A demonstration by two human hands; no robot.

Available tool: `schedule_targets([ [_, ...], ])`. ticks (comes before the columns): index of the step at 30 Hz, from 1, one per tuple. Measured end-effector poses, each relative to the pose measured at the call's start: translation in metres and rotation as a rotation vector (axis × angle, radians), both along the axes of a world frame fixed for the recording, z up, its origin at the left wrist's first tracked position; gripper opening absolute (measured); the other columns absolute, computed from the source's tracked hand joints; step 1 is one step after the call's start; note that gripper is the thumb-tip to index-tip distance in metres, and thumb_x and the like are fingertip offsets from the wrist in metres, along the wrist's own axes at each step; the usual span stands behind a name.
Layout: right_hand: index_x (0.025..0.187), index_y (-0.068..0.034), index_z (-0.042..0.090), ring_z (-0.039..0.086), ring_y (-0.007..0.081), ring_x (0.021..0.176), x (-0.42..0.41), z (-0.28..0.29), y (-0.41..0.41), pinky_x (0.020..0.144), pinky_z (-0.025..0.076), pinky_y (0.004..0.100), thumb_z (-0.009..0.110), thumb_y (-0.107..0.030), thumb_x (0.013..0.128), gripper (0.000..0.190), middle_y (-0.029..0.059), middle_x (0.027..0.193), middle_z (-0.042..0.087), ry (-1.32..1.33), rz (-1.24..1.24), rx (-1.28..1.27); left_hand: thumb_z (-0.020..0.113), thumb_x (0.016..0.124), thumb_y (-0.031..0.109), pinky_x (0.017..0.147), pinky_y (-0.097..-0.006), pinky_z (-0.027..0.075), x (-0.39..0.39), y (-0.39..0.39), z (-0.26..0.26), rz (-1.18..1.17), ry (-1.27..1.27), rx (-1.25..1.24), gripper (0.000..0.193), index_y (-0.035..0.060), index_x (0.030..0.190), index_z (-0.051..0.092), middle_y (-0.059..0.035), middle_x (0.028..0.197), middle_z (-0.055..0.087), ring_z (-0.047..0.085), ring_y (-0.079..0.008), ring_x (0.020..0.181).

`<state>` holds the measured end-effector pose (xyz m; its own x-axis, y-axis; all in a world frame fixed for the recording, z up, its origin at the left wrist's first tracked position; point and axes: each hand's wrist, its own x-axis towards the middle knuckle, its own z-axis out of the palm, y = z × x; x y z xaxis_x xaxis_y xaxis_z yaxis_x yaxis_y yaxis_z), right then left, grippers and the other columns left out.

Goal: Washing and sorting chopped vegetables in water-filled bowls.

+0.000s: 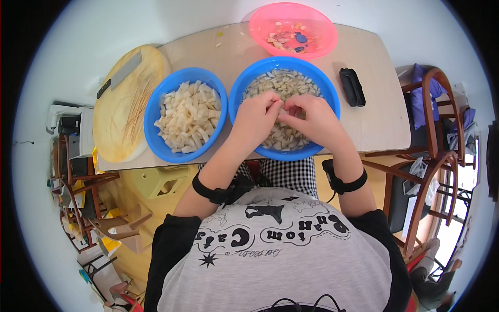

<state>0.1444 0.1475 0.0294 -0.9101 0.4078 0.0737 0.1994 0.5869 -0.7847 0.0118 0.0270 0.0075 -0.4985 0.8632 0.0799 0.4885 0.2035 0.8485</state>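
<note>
My left hand [257, 117] and my right hand [314, 117] meet over a round blue plastic basin [333, 93]. Their fingertips pinch together around a small pale piece [282, 112], mostly covered by the fingers. Below them, many small chopped pale pieces [286, 80] lie in water inside this basin. Left of it stands a second blue basin [152, 134], heaped with larger peeled white chunks [191, 113], perhaps a root vegetable. Black bands with small devices circle both wrists.
A round cutting board [113, 132] at the left carries a cleaver [124, 72] and several thin wooden skewers [138, 109]. A pink basin [327, 37] with scraps stands at the back. On the right lies a black case [352, 87]. Wooden chairs [429, 163] flank the table's right side.
</note>
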Motion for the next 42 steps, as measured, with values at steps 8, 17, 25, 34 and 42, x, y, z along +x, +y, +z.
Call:
schedule_targets([
  [8, 0.091, -0.001, 0.064, 0.062, 0.0262, 0.069, -0.002, -0.008, 0.002, 0.063, 0.049, 0.0376, 0.069, -0.017, 0.081, 0.020, 0.0124, 0.074, 0.064, 0.053, -0.077, 0.038, 0.061, 0.091, 0.012, 0.064, -0.0376, 0.051, 0.002, 0.002, -0.002, 0.025, 0.190, -0.070, 0.015, -0.0019, 0.092, 0.066, -0.0162, 0.083, 0.070, 0.067, -0.0307, 0.072],
  [17, 0.114, -0.001, 0.062, 0.066, 0.0202, 0.081, -0.034, 0.038, -0.015, 0.077, 0.054, 0.0330, 0.067, -0.008, 0.082, 0.033, 0.0129, 0.090, 0.068, 0.212, 0.035, -0.374, 0.058, 0.084, 0.007, 0.076, -0.0472, 0.052, 0.015, -0.001, -0.007, -0.005, 0.287, 0.038, 0.013, -0.0026, 0.091, 0.066, -0.0225, 0.092, 0.066, 0.064, -0.0406, 0.086],
  [25, 0.147, -0.007, 0.035, 0.059, 0.0225, 0.118, -0.050, 0.044, -0.035, 0.098, 0.048, 0.0332, 0.057, 0.002, 0.091, 0.061, 0.0149, 0.124, 0.062, 0.279, 0.198, -0.697, 0.059, 0.082, 0.007, 0.074, -0.0484, 0.053, 0.010, 0.003, -0.018, -0.050, 0.552, 0.237, 0.017, -0.0031, 0.095, 0.064, -0.0217, 0.088, 0.066, 0.064, -0.0396, 0.088],
  [34, 0.122, -0.002, 0.061, 0.063, 0.0274, 0.110, -0.001, 0.027, 0.034, 0.093, 0.050, 0.0350, 0.052, 0.000, 0.090, 0.033, 0.0172, 0.112, 0.066, 0.088, -0.185, 0.049, 0.065, 0.080, 0.008, 0.070, -0.0482, 0.052, 0.010, -0.006, -0.005, -0.061, 0.384, 0.013, 0.016, 0.0046, 0.096, 0.061, -0.0175, 0.081, 0.067, 0.065, -0.0386, 0.078],
  [42, 0.119, -0.001, 0.060, 0.057, 0.0356, 0.115, -0.023, -0.016, 0.047, 0.098, 0.045, 0.0433, 0.052, -0.005, 0.088, 0.032, 0.0206, 0.123, 0.061, 0.005, 0.025, 0.316, 0.064, 0.078, 0.002, 0.071, -0.0483, 0.051, 0.011, -0.001, -0.009, 0.023, 0.429, -0.159, 0.022, 0.0053, 0.098, 0.056, -0.0178, 0.080, 0.065, 0.064, -0.0387, 0.080],
])
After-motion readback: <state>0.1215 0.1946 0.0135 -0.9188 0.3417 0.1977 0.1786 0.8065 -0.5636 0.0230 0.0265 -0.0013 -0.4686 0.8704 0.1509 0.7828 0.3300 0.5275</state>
